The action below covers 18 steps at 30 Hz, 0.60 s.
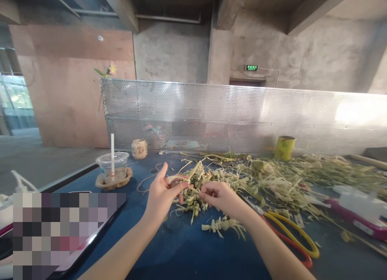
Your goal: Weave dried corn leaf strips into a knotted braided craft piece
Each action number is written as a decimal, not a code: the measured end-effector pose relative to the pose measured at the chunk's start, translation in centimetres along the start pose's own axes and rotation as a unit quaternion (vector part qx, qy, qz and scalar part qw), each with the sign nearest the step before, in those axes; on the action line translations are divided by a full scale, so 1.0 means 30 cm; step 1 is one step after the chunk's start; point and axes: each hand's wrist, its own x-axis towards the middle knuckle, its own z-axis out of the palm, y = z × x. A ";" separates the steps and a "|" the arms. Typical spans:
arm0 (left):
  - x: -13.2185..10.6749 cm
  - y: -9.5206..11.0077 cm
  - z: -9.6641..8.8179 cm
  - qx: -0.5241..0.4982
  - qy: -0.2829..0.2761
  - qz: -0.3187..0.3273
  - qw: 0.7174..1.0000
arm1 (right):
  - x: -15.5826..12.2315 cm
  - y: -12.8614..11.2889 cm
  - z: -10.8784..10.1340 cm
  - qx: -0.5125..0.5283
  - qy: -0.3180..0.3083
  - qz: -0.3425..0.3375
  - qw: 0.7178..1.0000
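Note:
Between both hands runs a pale dried plant strip (pixel 193 189) above a loose heap of the same material. My left hand (pixel 161 191) pinches the strip between its fingers, with the thumb raised. My right hand (pixel 219 196) is closed, its thumb and forefinger together at the strip's other end. Behind and beneath the hands lies the heap of dried leaves and stems (pixel 225 173). A short braided-looking piece of plant (pixel 222 225) lies in front of the right hand. Beside the right forearm rest scissors (pixel 294 231) with yellow and red handles, partly hidden by the arm.
A clear plastic cup (pixel 116 169) with a straw stands in a cardboard holder (pixel 101 185) at left. A pixelated screen (pixel 69 231) fills the near left. A woven pot (pixel 139 149) and yellow container (pixel 284 148) stand before a perforated metal panel (pixel 196 110). A purple-and-white device (pixel 356 219) lies right.

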 end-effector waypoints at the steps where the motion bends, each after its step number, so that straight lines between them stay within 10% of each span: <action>1: -0.001 0.001 0.002 0.002 0.001 -0.008 1.000 | 0.001 0.003 0.002 0.022 0.004 0.009 1.000; 7: -0.012 -0.005 0.033 0.027 -0.008 -0.018 0.999 | 0.029 0.021 0.066 0.279 0.013 0.013 0.960; 12: -0.026 -0.008 0.037 0.053 -0.056 0.000 0.997 | 0.035 0.013 0.088 0.280 0.019 0.029 0.959; 18: -0.022 0.000 0.024 0.081 0.016 0.078 0.994 | 0.023 -0.012 0.077 0.283 -0.013 0.035 0.958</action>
